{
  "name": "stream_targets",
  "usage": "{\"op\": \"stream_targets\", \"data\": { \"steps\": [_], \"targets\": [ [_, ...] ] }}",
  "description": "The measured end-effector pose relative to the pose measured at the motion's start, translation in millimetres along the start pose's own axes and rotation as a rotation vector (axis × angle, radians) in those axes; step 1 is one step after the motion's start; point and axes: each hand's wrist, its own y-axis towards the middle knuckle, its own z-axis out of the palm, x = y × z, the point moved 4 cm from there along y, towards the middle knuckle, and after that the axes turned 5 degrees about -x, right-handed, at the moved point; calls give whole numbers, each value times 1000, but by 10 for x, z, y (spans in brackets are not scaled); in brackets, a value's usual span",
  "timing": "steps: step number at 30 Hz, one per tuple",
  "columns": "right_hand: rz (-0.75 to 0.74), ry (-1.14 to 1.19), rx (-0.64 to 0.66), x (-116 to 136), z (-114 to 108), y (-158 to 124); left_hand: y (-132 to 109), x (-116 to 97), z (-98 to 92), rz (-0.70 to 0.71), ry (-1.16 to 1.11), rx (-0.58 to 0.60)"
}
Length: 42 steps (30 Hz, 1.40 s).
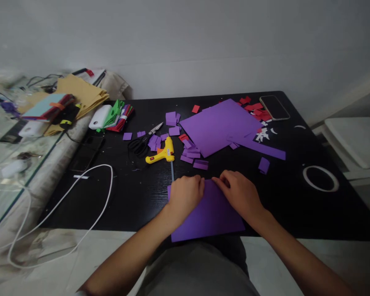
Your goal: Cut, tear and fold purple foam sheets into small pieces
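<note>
A purple paper sheet [208, 216] lies at the table's front edge, its near side reaching over toward my lap. My left hand [186, 192] is closed at the sheet's far edge, fingertips pressed on the paper. Close by on the right, my right hand [239, 191] pinches the same far edge between thumb and fingers. Just beyond my left hand is a yellow glue gun [164, 152] with a pale glue stick [172, 170] pointing toward me. Black-handled scissors [143, 142] lie behind it, beside small purple paper pieces [191, 154].
A larger purple sheet [217, 125] and a purple strip [262, 149] lie farther back. Red scraps [255, 109], white scraps [262, 133] and a phone [274, 107] sit at back right. A tape ring [320, 178] lies right. A white cable [106, 201] loops at left.
</note>
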Motion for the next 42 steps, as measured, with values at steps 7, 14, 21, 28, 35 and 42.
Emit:
{"op": "stream_targets", "data": {
  "steps": [7, 14, 21, 28, 35, 42],
  "targets": [
    [39, 25, 43, 9, -6, 25, -156, 319, -142, -117, 65, 68],
    [65, 53, 67, 11, -6, 30, -312, 633, -215, -186, 94, 77],
    [42, 70, 45, 5, -8, 33, -414, 916, -275, -238, 85, 102],
    [33, 43, 16, 59, -23, 27, -475, 1113, -339, -251, 63, 49],
    [-108, 57, 119, 635, 126, 77, -526, 679, -50, 75, -190, -177],
    [-61, -77, 233, 621, 160, 163, -567, 555, 95, 270, -39, -368]
  ]
}}
